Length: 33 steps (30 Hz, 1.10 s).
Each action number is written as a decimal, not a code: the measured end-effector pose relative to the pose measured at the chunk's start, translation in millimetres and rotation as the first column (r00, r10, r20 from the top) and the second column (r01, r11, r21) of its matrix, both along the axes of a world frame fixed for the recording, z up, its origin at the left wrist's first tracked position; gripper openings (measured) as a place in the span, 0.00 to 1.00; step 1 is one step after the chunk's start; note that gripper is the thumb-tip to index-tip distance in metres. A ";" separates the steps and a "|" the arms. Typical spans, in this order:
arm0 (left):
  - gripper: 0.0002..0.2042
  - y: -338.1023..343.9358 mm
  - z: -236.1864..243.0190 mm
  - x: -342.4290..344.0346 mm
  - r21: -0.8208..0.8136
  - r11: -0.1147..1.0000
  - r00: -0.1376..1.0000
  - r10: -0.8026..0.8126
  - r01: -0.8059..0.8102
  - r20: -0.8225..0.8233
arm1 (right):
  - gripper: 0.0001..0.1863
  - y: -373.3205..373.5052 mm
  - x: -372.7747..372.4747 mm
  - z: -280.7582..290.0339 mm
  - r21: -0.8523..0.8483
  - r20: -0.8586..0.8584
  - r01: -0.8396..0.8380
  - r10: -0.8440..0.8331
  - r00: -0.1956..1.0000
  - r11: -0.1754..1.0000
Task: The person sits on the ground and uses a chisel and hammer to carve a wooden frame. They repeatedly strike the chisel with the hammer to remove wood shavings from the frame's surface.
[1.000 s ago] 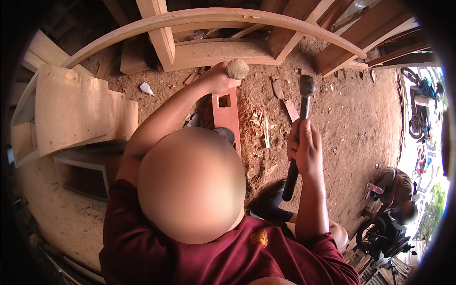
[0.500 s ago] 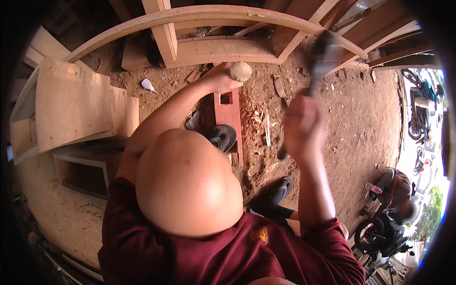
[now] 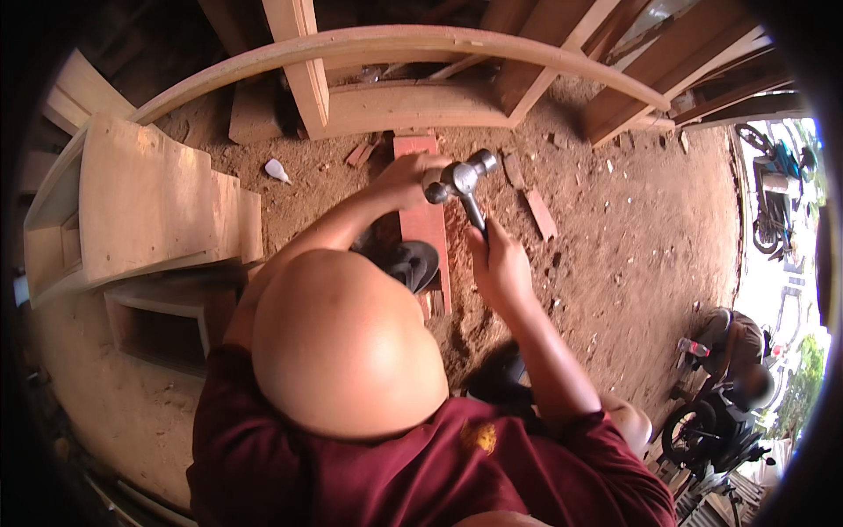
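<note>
My right hand (image 3: 505, 268) is closed round the handle of a ball-peen hammer (image 3: 464, 178), whose steel head is beside my left hand. My left hand (image 3: 411, 183) is closed on an upright chisel over a reddish wooden board; the hammer head hides its butt, and its blade is out of sight. The board (image 3: 423, 225) lies lengthwise on the ground ahead of me. A foot in a dark sandal (image 3: 414, 265) rests against the board's left side. The board's cut hole is covered by my hand and the hammer.
A curved wooden frame (image 3: 395, 39) spans the far side. At left stand a curved wooden panel (image 3: 145, 193) and an open box frame (image 3: 158, 329). Offcuts (image 3: 540, 213) and a white bottle (image 3: 277, 170) lie on the dirt. A person (image 3: 742, 351) and motorcycles (image 3: 702, 430) are at right.
The hammer has swung down and left from its raised position to my left hand, covering the chisel's round pale butt. My left hand has shifted slightly nearer and left.
</note>
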<state>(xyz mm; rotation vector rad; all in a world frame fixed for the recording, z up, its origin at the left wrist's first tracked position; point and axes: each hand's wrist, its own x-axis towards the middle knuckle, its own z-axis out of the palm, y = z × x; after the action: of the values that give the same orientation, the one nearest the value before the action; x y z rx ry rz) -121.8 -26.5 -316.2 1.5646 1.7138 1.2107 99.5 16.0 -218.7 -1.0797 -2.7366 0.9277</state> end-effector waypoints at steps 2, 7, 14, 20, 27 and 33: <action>0.09 -4.4 -8.4 4.8 0.092 0.995 0.997 0.027 -0.034 0.075 | 0.15 -18.4 11.7 22.7 -0.055 -0.201 0.011 -0.022 0.979 0.998; 0.12 -6.6 0.8 5.5 0.025 0.998 0.998 -0.054 0.053 0.035 | 0.11 -13.9 13.9 -26.8 0.084 0.129 -0.086 0.075 0.989 0.993; 0.10 -6.8 -13.6 20.6 0.087 0.995 0.999 0.046 -0.046 0.007 | 0.13 -36.0 41.8 -33.5 0.057 -0.202 -0.001 0.012 0.979 0.998; 0.19 -19.1 -28.9 36.2 0.218 0.975 0.999 0.026 -0.034 0.042 | 0.15 -40.3 48.1 -39.4 -0.376 -0.061 0.066 -0.096 0.993 0.924; 0.09 -13.5 -27.2 47.4 0.049 0.981 0.975 0.182 -0.190 0.129 | 0.17 -40.7 51.4 -25.7 -0.914 -0.040 0.140 -0.428 0.903 0.380; 0.07 -10.8 -29.8 60.1 0.091 0.980 0.984 0.176 -0.176 0.009 | 0.24 -31.1 62.9 -7.9 -0.455 -0.577 -0.097 -0.209 0.790 0.885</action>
<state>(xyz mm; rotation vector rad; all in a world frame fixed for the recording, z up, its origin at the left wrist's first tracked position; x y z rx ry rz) -61.7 -37.2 -346.0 1.4882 1.8519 1.3944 162.3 -15.1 -226.6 -0.7044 -1.9739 1.6378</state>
